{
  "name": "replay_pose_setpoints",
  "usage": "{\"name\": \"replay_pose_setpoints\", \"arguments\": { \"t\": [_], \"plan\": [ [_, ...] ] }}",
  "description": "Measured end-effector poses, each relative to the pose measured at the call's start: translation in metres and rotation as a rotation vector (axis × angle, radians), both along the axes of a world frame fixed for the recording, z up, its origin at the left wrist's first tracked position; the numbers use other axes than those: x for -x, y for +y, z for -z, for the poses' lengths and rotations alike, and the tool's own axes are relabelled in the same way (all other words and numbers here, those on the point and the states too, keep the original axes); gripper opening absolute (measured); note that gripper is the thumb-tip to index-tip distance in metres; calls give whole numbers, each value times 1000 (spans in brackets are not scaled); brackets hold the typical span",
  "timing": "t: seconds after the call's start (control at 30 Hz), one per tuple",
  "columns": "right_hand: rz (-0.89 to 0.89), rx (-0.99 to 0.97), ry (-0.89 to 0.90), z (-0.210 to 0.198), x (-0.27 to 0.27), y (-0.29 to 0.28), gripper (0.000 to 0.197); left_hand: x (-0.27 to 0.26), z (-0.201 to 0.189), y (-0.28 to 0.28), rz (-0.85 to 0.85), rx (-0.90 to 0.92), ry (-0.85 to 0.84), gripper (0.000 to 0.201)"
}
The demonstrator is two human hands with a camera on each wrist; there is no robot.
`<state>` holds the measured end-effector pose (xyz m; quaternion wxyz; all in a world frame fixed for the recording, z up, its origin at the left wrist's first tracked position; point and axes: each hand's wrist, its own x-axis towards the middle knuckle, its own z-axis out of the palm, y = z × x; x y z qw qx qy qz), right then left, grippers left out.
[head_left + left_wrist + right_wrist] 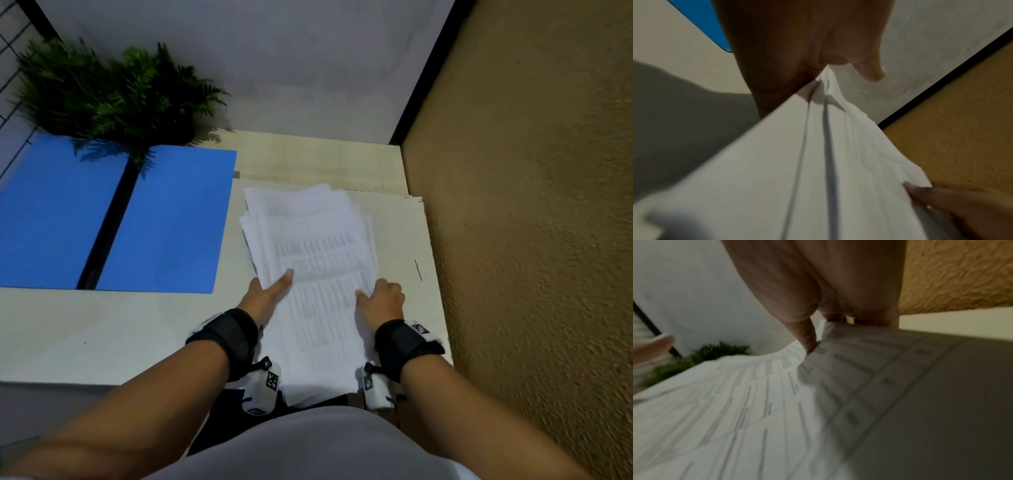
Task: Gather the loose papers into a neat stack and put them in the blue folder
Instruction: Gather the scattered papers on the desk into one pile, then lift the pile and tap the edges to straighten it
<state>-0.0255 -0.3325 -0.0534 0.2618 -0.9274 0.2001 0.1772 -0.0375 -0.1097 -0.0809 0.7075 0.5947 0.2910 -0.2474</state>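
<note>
A loose stack of printed white papers (308, 246) lies fanned out on the pale table (102, 329), with its near end hanging over the front edge. My left hand (272, 289) pinches the stack's left edge, thumb on top. On the right edge, my right hand (375, 295) grips with its thumb on the top sheet and fingers curled over the side. In the left wrist view the papers (818, 162) run up into my left hand (838, 68). The right wrist view shows my right hand (813, 331) holding the papers (756, 402). The blue folder (164, 219) lies open to the left.
A green fern-like plant (113, 92) stands at the back left, its fronds hanging over the folder. A rough brown wall (531, 240) runs close along the table's right side, and a white wall stands behind. Bare tabletop shows in front of the folder.
</note>
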Motion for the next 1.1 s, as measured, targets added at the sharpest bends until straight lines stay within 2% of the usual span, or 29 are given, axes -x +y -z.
{"name": "replay_pose_setpoints", "arguments": {
  "t": [0.07, 0.1, 0.13, 0.2, 0.27, 0.3, 0.37, 0.43, 0.53, 0.6, 0.7, 0.73, 0.8, 0.83, 0.9, 0.97, 1.03, 1.1],
  "plan": [
    [-122, 96, -7, 13, 8, 2, 50, 1, 1, -7, 33, -37, -114, 94],
    [-136, 100, -39, 14, 10, 2, 51, 2, 4, -9, 67, -67, -164, 81],
    [-116, 71, -81, 17, 10, -1, 54, 2, 5, -12, 94, -83, -193, 76],
    [31, -123, -129, 13, 5, -10, 73, 2, -5, -16, 72, -85, -206, 73],
    [223, -436, -127, -1, -2, -23, 92, 1, -24, -18, 9, -75, -238, 69],
    [295, -597, -105, -11, -5, -29, 94, -1, -35, -19, -15, -54, -254, 65],
    [350, -902, -57, -37, -11, -38, 81, -5, -62, -20, -26, -14, -301, 54],
    [296, -1082, -116, -71, -19, -42, 57, -12, -93, -16, -22, 27, -363, 45],
    [202, -1020, -326, -113, -33, -43, 36, -28, -133, -8, -15, -24, -484, 31],
    [152, -964, -470, -131, -40, -41, 26, -40, -153, -4, -92, -68, -556, 39],
    [95, -909, -620, -142, -44, -34, 37, -50, -172, -2, -180, -117, -653, 52],
    [87, -905, -642, -142, -43, -33, 39, -52, -174, -1, -189, -111, -675, 52],
    [80, -914, -630, -146, -41, -29, 28, -52, -175, 3, -187, -97, -685, 53],
    [88, -922, -608, -144, -41, -26, 29, -50, -173, 6, -169, -93, -672, 51],
    [118, -972, -537, -139, -38, -21, 61, -46, -168, 14, -104, -57, -639, 52],
    [165, -988, -476, -135, -32, -14, 93, -44, -164, 18, -33, -48, -610, 64],
    [195, -976, -454, -134, -28, -5, 102, -44, -162, 17, -7, -25, -563, 74],
    [229, -943, -466, -137, -25, 3, 93, -47, -164, 14, 13, 5, -547, 79]
  ]
}}
